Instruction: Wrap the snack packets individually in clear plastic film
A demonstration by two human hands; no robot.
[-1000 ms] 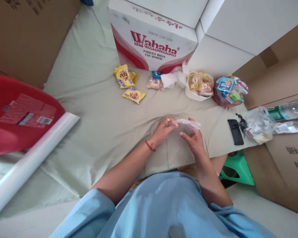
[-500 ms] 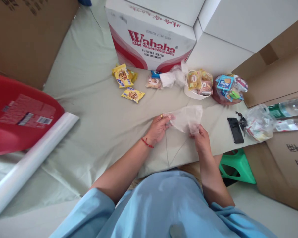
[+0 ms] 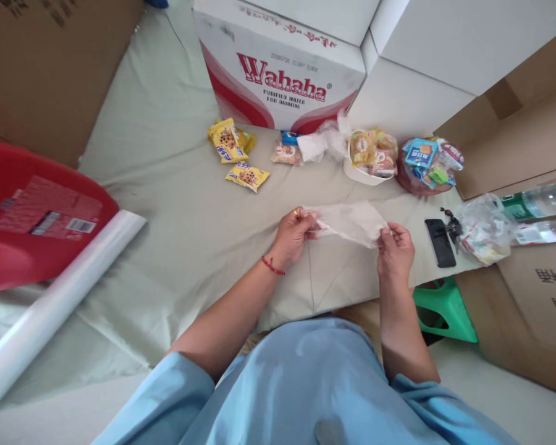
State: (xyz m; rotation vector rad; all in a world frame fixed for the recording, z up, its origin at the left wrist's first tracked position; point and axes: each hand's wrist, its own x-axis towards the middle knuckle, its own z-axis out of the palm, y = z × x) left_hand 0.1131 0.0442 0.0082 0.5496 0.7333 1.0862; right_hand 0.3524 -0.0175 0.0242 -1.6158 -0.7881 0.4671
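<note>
Cloth-draped, the worktop (image 3: 180, 247) lies open between the shiny white roll (image 3: 62, 303) and my left hand (image 3: 293, 233); its near edge runs beneath my forearms (image 3: 227, 309). My right hand (image 3: 395, 253) has just moved farther out, so the translucent plastic film (image 3: 349, 222), pinched by both hands over the worktop, spreads wider, probably easier to straighten.

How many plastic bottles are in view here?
2: the green-labelled bottle at the right edge and another bottle just below it in the picture, both beside the crumpled plastic bag. More may be hidden.
</note>
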